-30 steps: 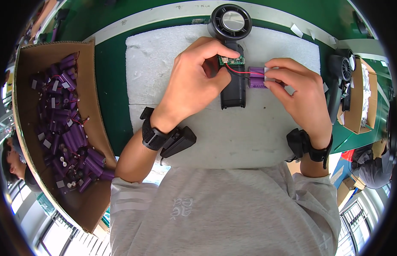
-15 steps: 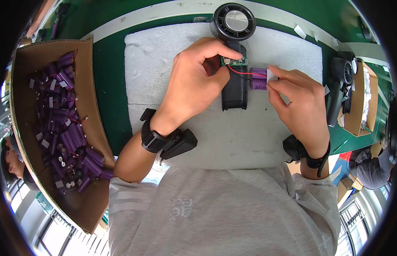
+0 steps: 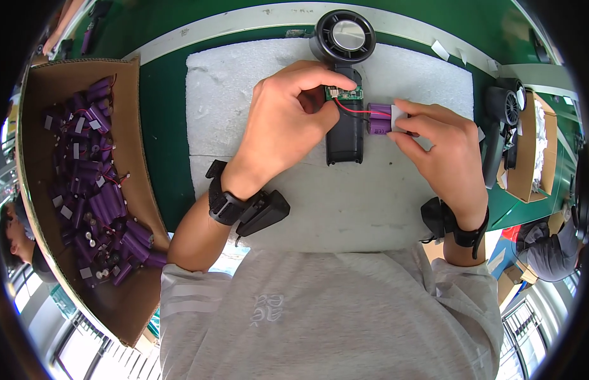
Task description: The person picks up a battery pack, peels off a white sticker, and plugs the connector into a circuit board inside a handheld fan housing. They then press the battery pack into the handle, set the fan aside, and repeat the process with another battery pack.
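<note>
A black handheld fan (image 3: 345,136) lies on the white foam pad with its round head (image 3: 349,35) at the far end and its handle open. My left hand (image 3: 288,104) grips the handle from the left, index finger over the green circuit board (image 3: 348,93) and thumb near the handle's side. Just right of the handle is a purple battery pack (image 3: 378,120), joined toward the board by a red wire and a dark one. My right hand (image 3: 443,136) pinches the pack's right end, where a white tab (image 3: 399,118) sticks out between thumb and fingers.
To the left stands a cardboard box (image 3: 142,190) holding many purple battery packs (image 3: 104,196). The foam pad (image 3: 212,95) covers the green table before me. At the right are another black fan (image 3: 506,111) and a smaller cardboard box (image 3: 525,180). Other people are at both sides.
The battery pack and my right hand have shifted slightly left, and the fan has moved a little left too. Both grips stay the same.
</note>
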A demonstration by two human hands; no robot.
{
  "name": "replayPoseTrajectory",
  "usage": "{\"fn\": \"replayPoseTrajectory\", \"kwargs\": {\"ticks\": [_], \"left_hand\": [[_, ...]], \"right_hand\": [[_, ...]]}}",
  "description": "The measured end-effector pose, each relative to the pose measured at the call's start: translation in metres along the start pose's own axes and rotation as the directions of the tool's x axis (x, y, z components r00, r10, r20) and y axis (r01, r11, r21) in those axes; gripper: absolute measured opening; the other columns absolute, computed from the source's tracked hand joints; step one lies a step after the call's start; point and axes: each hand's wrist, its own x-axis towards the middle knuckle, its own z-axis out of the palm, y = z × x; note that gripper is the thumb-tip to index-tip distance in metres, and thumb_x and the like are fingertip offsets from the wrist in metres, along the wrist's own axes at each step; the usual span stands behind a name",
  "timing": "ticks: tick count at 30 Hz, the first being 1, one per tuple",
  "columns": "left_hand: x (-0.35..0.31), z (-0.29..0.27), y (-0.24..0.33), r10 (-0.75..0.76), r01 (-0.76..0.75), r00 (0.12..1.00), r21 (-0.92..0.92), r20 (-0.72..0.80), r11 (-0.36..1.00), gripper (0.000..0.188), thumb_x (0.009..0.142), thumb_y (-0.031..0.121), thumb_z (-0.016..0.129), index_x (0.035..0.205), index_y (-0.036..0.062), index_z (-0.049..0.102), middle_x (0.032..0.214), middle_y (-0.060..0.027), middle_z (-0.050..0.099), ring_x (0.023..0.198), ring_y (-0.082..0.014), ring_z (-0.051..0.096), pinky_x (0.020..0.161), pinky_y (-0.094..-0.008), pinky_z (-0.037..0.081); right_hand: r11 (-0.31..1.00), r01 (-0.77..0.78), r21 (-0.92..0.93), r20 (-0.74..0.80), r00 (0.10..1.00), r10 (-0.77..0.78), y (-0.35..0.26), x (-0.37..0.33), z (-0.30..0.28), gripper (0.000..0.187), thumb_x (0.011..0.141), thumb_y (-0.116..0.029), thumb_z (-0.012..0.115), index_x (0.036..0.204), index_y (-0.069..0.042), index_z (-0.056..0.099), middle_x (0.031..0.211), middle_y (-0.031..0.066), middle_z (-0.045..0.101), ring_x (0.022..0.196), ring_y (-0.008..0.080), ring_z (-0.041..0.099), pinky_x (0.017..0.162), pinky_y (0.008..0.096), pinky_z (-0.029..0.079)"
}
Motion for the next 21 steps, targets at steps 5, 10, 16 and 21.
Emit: {"fn": "replayPoseTrajectory", "kwargs": {"ticks": [5,10,16,21], "left_hand": [[0.001,-0.002,0.002,-0.001,0.000,1.000,0.009,0.026,1.000,0.030,0.071,-0.008,0.061,0.095,0.0082,0.071,0.088,-0.0029,0.063,0.063,-0.0097,0.055,0.060,-0.0227,0.047],[0.001,-0.004,0.004,0.001,-0.001,0.998,0.011,0.055,1.000,0.031,0.072,-0.008,0.061,0.097,0.0084,0.071,0.089,-0.0035,0.063,0.065,-0.0110,0.056,0.061,-0.0234,0.047],[0.001,-0.008,0.004,0.018,-0.028,0.992,0.080,0.128,0.996,0.034,0.077,-0.010,0.060,0.104,0.0081,0.070,0.102,-0.0002,0.061,0.073,-0.0037,0.054,0.062,-0.0184,0.045],[0.001,-0.008,0.003,0.024,-0.033,0.991,0.068,0.133,0.997,0.035,0.077,-0.010,0.060,0.105,0.0082,0.070,0.101,-0.0004,0.060,0.073,-0.0037,0.054,0.062,-0.0182,0.045]], "right_hand": [[0.995,0.057,-0.078,-0.027,0.998,-0.060,-0.003,0.001,0.002,0.009,0.070,0.001,0.070,0.078,0.001,0.066,0.098,0.0131,0.071,0.071,0.0263,0.067,0.062,0.0325,0.054],[0.995,0.049,-0.085,-0.027,0.998,-0.051,-0.004,-0.001,0.002,0.009,0.069,0.002,0.070,0.077,0.001,0.066,0.100,0.0133,0.070,0.073,0.0275,0.067,0.063,0.0337,0.054],[0.981,0.072,-0.180,-0.060,0.995,-0.084,-0.013,-0.002,0.010,0.011,0.068,0.003,0.070,0.078,0.002,0.065,0.101,0.0130,0.070,0.073,0.0273,0.067,0.064,0.0328,0.054],[0.977,0.038,-0.210,-0.112,0.992,-0.063,-0.014,-0.004,0.017,0.012,0.066,0.003,0.070,0.074,0.002,0.062,0.100,0.0123,0.071,0.071,0.0270,0.066,0.063,0.0332,0.054]]}}
